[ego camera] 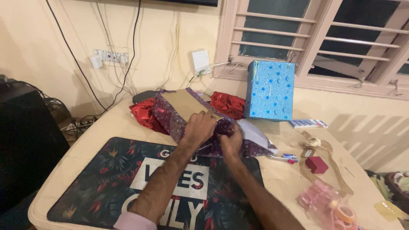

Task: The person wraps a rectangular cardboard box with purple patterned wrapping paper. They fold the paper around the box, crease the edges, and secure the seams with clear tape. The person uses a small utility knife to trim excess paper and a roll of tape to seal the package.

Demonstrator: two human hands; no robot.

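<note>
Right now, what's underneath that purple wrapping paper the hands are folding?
A brown cardboard box shows where the purple paper lies open. Red foil peeks from beneath it. Both hands press the paper down, hiding the box's near end.

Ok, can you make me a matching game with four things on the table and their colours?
Things:
1. wrapped box standing by the window
2. small box
3. wrapping paper under the left hand and right hand
4. ribbon bundle

Colours:
A. pink
B. purple patterned
C. blue with stars
D. dark red

Pairs: 1-C, 2-D, 3-B, 4-A
</note>
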